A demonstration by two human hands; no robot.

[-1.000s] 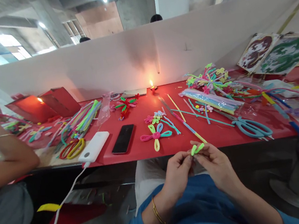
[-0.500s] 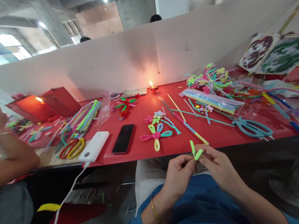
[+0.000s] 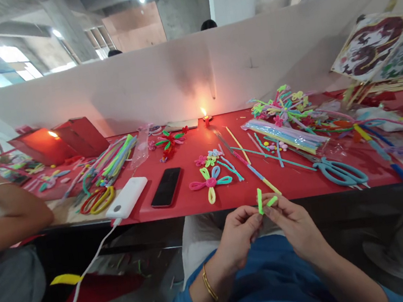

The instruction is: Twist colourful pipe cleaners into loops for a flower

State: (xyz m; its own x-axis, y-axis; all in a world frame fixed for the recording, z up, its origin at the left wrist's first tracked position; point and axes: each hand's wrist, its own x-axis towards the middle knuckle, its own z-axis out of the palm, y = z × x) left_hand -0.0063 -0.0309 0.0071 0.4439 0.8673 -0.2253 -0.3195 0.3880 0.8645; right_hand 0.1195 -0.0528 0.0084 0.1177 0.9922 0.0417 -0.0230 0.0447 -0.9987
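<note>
A short bent green pipe cleaner (image 3: pixel 263 202) is pinched between my two hands just below the front edge of the red table (image 3: pixel 230 197). My left hand (image 3: pixel 240 233) grips it from the left with closed fingers. My right hand (image 3: pixel 292 223) holds it from the right, fingers closed too. Two green ends stick up above my fingertips. On the table right in front lies a finished pipe-cleaner flower (image 3: pixel 210 183) with pink, green, blue and yellow loops.
Blue scissors (image 3: pixel 339 171) lie right, a black phone (image 3: pixel 166 187) and white power bank (image 3: pixel 127 197) left. A lit candle (image 3: pixel 205 117) stands at the back by the white partition (image 3: pixel 190 72). Bundles of pipe cleaners (image 3: pixel 283 134) are scattered about. Another person's arm (image 3: pixel 8 213) rests at far left.
My fingers have turned the green piece, so its ends now point up and right instead of lying together. The person on the left has shifted their raised hand. The pictures at the right have lifted.
</note>
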